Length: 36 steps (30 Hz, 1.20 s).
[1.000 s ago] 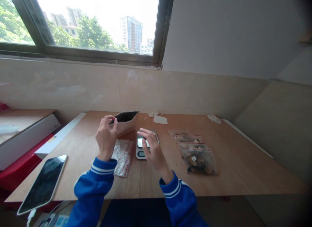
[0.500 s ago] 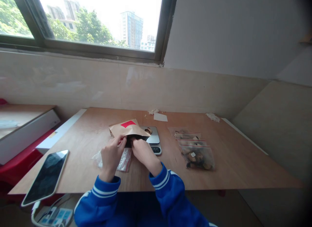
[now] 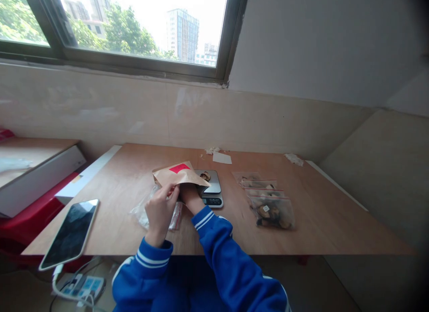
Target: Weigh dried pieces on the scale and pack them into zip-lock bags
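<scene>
A brown paper bag [image 3: 164, 175] with a red label lies tilted over the left part of a digital kitchen scale [image 3: 214, 184], its mouth toward me. My left hand [image 3: 161, 213] pinches the edge of the bag's mouth between thumb and fingers. Inside the opening is my right hand [image 3: 190, 198], sunk to about the wrist, so its fingers are hidden. A few dried brown slices [image 3: 205, 175], perhaps mushroom, rest on the scale's plate. Under and beside my left hand are clear plastic bags [image 3: 142, 213], one with a red zip line.
Several zip bags [image 3: 270, 216] filled with dark dried slices lie overlapping to the right. A white card [image 3: 222, 158] and crumpled tissue [image 3: 212, 150] are at the back. At the left edge a phone [image 3: 70, 234] is plugged into a cable, above a power strip [image 3: 82, 285].
My right hand has pushed deeper into the paper bag. My left hand keeps its pinch on the rim. The whole view has shifted slightly.
</scene>
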Tool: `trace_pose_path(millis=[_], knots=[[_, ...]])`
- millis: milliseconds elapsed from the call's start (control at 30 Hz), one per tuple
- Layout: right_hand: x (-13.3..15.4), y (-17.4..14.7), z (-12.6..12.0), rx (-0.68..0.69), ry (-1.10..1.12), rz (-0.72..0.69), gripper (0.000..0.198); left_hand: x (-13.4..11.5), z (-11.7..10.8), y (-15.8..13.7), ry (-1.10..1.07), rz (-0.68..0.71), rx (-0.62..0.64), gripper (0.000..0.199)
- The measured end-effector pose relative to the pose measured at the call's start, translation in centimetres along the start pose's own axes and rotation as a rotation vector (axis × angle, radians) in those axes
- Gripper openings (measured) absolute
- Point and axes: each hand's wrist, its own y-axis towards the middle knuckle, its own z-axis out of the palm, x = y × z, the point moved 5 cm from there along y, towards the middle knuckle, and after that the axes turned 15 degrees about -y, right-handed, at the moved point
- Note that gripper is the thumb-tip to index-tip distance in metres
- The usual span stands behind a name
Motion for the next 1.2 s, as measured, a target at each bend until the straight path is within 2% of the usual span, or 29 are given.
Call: trace_pose_path(millis=[133,300,400,500,567,633,733,800,933,1033,1100,1200], knots=[[-0.4,-0.7,-0.5,0.109,-0.05,0.024,0.025,-0.2,0.2,-0.3,0.013,-0.035,-0.03,0.021],[0.5,-3.7,-4.5,0.122,-0.092,-0.018,0.034,-0.4,0.0,0.3,0.047,-0.098,0.004,0.018],[0.8,-5.8,-6.7,0.055,-0.063,0.018,0.033,-0.5,-0.1,1.1,0.057,-0.109,0.053,0.019],[0.8,-7.8,-8.5,-0.069,0.044,-0.009,0.025,-0.7,-0.1,1.7,0.064,-0.115,0.087,0.02],[-0.1,-9.1,-9.5,-0.189,0.136,0.005,0.022,-0.8,-0.1,2.0,0.074,-0.119,0.088,0.02],[-2.0,-10.4,-10.3,-0.334,0.202,0.086,0.019,-0.8,-0.2,2.3,0.08,-0.125,0.082,0.02],[-6.1,-11.6,-10.0,-0.474,0.225,0.261,0.017,-0.6,-0.3,2.4,0.083,-0.14,0.056,0.021],[-8.7,-11.4,-8.6,-0.419,0.234,0.314,0.018,-0.4,-0.4,2.5,0.08,-0.136,0.036,0.022],[-11.8,-9.7,-5.9,-0.226,0.244,0.299,0.02,-0.2,-0.6,2.4,0.067,-0.119,0.02,0.021],[-13.0,-8.5,-5.8,-0.243,0.249,0.306,0.022,0.1,-0.8,2.4,0.058,-0.119,0.007,0.021],[-14.2,-7.8,-5.9,-0.251,0.297,0.401,0.022,0.1,-0.9,2.4,0.06,-0.117,-0.001,0.021],[-16.3,-6.8,-5.6,-0.188,0.393,0.606,0.027,0.0,-0.9,2.4,0.071,-0.109,0.003,0.02]])
